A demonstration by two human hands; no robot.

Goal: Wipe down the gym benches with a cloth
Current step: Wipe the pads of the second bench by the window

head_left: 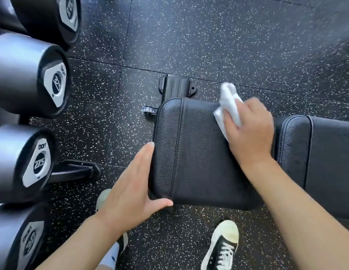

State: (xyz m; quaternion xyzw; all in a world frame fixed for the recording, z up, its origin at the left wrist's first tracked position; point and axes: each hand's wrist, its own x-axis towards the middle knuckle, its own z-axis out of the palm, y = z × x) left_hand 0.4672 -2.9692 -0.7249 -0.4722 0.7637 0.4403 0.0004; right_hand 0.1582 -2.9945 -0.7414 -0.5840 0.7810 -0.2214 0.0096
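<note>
White cloth in right hand grip; flat left hand steadies bench.

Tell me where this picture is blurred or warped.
Head view: motion blur smears the right hand and crumpled white cloth; the black leather bench pad and left hand stay sharp; wide-angle distortion bends the grey dumbbell ends at the frame's left edge.
</note>
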